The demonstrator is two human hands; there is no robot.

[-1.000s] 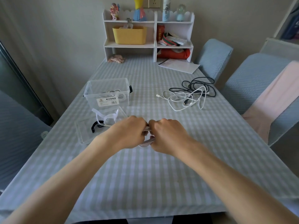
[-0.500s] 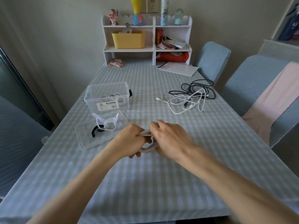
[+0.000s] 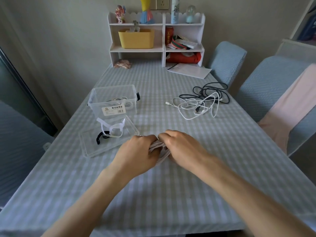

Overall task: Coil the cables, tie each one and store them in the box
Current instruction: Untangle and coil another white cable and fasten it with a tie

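My left hand [image 3: 136, 153] and my right hand [image 3: 183, 147] both grip a coiled white cable [image 3: 160, 151] low over the middle of the table; most of the coil is hidden between my fingers. A clear plastic box [image 3: 112, 101] stands at the left and holds a white coiled cable. Its clear lid [image 3: 109, 139] lies in front of it, carrying white straps [image 3: 112, 129] and a black strap [image 3: 102, 136]. A loose white cable [image 3: 193, 106] and a black cable [image 3: 212, 93] lie tangled at the right.
A white shelf unit [image 3: 157, 36] with a yellow bin stands at the table's far edge, papers [image 3: 189, 71] lie in front of it. Blue-covered chairs [image 3: 266, 86] line the right side. The checked tablecloth [image 3: 153, 194] covers the table.
My hands have shifted slightly lower and kept working the white coil; more of its strands now show between them. The camera view has tilted a little.
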